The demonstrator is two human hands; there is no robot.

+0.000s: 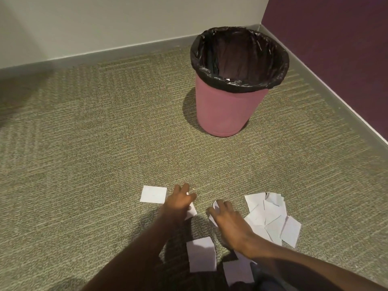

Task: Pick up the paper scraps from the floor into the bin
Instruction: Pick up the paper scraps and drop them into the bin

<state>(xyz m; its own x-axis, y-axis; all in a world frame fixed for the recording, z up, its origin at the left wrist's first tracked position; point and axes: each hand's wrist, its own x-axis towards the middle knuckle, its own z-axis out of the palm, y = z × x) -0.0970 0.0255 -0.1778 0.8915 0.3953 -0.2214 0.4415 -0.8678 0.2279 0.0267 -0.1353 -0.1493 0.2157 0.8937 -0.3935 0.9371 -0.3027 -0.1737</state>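
Here, curled fingers of the left hand and right hand each grip a paper scrap off the carpet. Other scraps lie close around both hands; the lined bin stands well beyond, open to receive them.

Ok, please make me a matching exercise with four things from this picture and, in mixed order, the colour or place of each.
Things:
1. bin
2. bin liner
3. lone scrap
4. pile of scraps

Colour or place:
a. black
b. on the carpet, right of the right hand
c. pink
d. on the carpet, left of the left hand

Pairs: 1-c, 2-a, 3-d, 4-b
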